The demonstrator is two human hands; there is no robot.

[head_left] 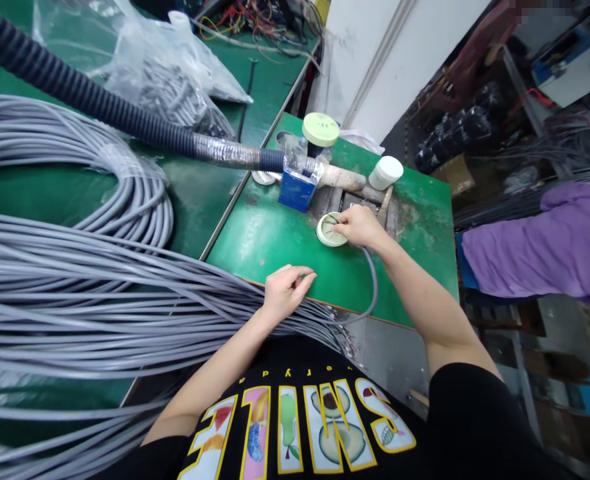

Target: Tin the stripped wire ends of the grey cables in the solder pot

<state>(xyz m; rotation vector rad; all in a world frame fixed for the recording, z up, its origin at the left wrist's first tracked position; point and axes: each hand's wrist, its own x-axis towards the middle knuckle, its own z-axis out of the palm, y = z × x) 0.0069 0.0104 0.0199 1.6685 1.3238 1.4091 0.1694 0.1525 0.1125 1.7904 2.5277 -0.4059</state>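
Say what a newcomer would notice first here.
A huge bundle of grey cables sweeps across the left, over the green bench. A thick black hose runs in from the top left toward a blue box. At centre, the right hand rests on a round pale dish, the left hand by the bench edge.

black short-sleeved t-shirt at 6 o'clock. across chest, upside-down word "smile" in big yellow-outlined block letters packed with fruit drawings: avocado halves, green pear, red slice. row of small yellow lettering just above. right sleeve at 5 o'clock, left sleeve at 7 o'clock, both plain black. left hand, right hand bare.
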